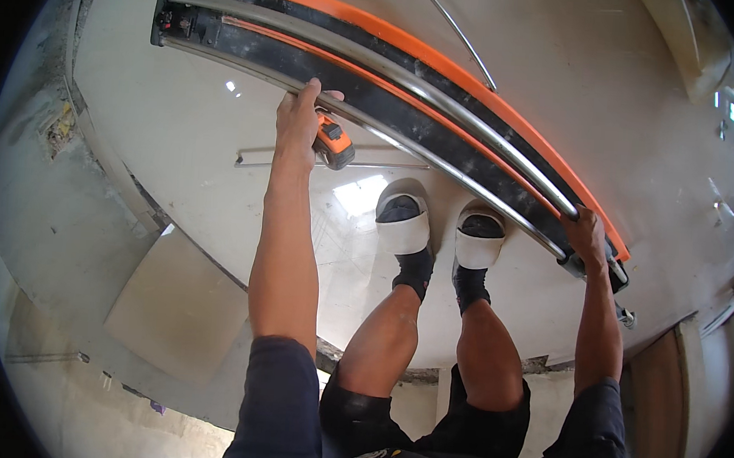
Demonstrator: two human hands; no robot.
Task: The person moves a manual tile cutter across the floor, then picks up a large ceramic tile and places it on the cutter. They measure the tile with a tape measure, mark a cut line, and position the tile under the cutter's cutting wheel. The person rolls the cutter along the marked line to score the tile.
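Observation:
A long manual tile cutter [383, 115] with an orange edge, a black bed and shiny metal rails slants across the upper middle, its left end farther away than its right. My left hand [300, 120] is closed round its near rail, left of the middle. My right hand [586, 237] grips the cutter close to its right end; some of those fingers are hidden. Just beside my left hand is a small orange and black tool [335, 144], partly covered by the hand; its exact kind does not show.
Glossy pale flooring [566, 64] lies beneath. A thin metal rod [457, 35] is beyond the cutter, and a metal bar [257, 162] lies on the near side. My slippered feet [403, 223] stand below the cutter. A square tile [179, 301] lies at lower left, past the floor's broken edge.

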